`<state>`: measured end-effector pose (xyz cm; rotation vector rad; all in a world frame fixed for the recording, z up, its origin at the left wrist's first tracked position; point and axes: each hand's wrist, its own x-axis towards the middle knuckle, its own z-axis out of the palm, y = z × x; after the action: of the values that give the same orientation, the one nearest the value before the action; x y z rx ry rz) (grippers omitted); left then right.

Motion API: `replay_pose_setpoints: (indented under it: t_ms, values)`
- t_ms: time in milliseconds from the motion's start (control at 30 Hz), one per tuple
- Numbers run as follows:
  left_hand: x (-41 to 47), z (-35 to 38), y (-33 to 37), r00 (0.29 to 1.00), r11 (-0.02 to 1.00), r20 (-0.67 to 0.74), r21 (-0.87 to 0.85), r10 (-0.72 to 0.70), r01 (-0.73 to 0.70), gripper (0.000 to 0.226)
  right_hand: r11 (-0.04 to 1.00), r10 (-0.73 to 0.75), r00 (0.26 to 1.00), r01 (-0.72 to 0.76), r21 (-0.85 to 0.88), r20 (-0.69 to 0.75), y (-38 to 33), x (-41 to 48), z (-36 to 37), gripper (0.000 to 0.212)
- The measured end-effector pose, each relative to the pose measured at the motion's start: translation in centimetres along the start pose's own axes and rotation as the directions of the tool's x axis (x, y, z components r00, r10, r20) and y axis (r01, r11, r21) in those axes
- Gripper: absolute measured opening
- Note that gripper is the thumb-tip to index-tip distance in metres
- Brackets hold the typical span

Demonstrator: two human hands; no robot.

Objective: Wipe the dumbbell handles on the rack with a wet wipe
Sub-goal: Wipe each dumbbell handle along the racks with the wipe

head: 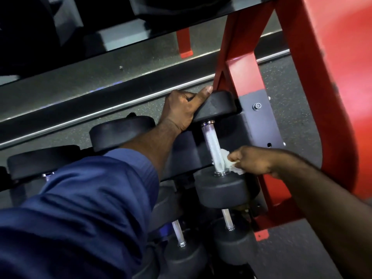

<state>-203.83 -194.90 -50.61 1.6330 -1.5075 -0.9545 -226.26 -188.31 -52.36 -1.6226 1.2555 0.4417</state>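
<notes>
Dumbbell [221, 188] being worked on: right end of a rack [302, 57] tier, close against the red upright. It lies front to back, one black head near, one far. Another tier is above, another below.

Handle [211, 141]: bright metal bar between the heads, surface looks roughened.

Right grip [253, 162]: clenched around a crumpled wet wipe [226, 159] and pressing it to the right side of the handle, low down by the near collar.

Left grip [181, 108]: grasping the far head [219, 105], thumb laid along its top edge, fingers out of sight behind it. Blue sleeve [80, 208] is pushed up the forearm.

Handling, as judged:
- The dumbbell is heavy and rigid and should stay put in its cradle, so no lift is needed.
- Best hold is on a head, to steady or roll it. The damp bar would be slippery.
- The wipe is thin, soft and wet, and likely to bunch or snag on the rough metal.
- Wrapping the wipe round the bar and running it collar to collar should cover more than dabbing one side.

Other bars:
- Two handles show on the tier beneath [227, 218] [178, 233].
- The neighbouring dumbbell [120, 131] on the left shows only its head; its bar is hidden by the forearm.

Containers: no wipe pack or bin is in view. Only the rack holds anything, and that is the dumbbells.
</notes>
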Motion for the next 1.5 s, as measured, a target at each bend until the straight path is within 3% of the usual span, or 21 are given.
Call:
replay_pose_setpoints:
  t_ms: [133, 333, 400, 533, 833, 1033, 1133, 1500]
  values:
    - [0.1, 0.2, 0.1, 1.0, 1.0, -0.002, -0.003, 0.0, 0.0, 0.079, 0.999, 0.033, 0.999, -0.033, 0.012, -0.005, -0.1, -0.1, 0.0, 0.014]
    - [0.2, 0.2, -0.3, 1.0, 1.0, -0.005, -0.013, -0.01, 0.01, 0.076, 0.988, 0.073, 0.994, -0.083, -0.128, -0.078, -1.5, -0.6, 0.7, 0.015]
    - [0.2, 0.2, -0.2, 1.0, 1.0, -0.008, -0.013, -0.006, 0.006, 0.075, 0.99, 0.081, 0.995, -0.088, -0.111, -0.065, -1.7, -0.7, 0.9, 0.01]
    - [0.3, 0.2, -0.3, 1.0, 1.0, -0.013, -0.016, 0.006, -0.006, 0.079, 0.964, 0.076, 0.995, -0.091, -0.251, -0.07, -2.4, -1.5, 0.4, 0.01]
    - [-0.1, -0.1, 0.3, 1.0, 1.0, 0.01, 0.016, -0.021, 0.021, 0.071, 0.939, 0.088, 0.995, -0.095, -0.332, -0.037, -3.5, -2.0, 0.4, 0.02]
    - [0.0, -0.1, 0.2, 1.0, 0.999, 0.006, 0.027, -0.023, 0.023, 0.077, 0.939, 0.13, 0.991, -0.131, -0.319, -0.026, -3.8, -2.2, 0.4, 0.015]
    - [-0.1, -0.2, 0.5, 0.999, 0.999, 0.013, 0.026, -0.038, 0.038, 0.074, 0.943, 0.143, 0.988, -0.153, -0.294, -0.056, -3.8, -2.1, 0.4, 0.023]
    - [-0.4, -0.3, 1.0, 0.999, 0.999, 0.014, 0.006, -0.044, 0.044, 0.073, 0.938, 0.191, 0.977, -0.211, -0.276, -0.097, -4.7, -2.3, 0.3, 0.009]
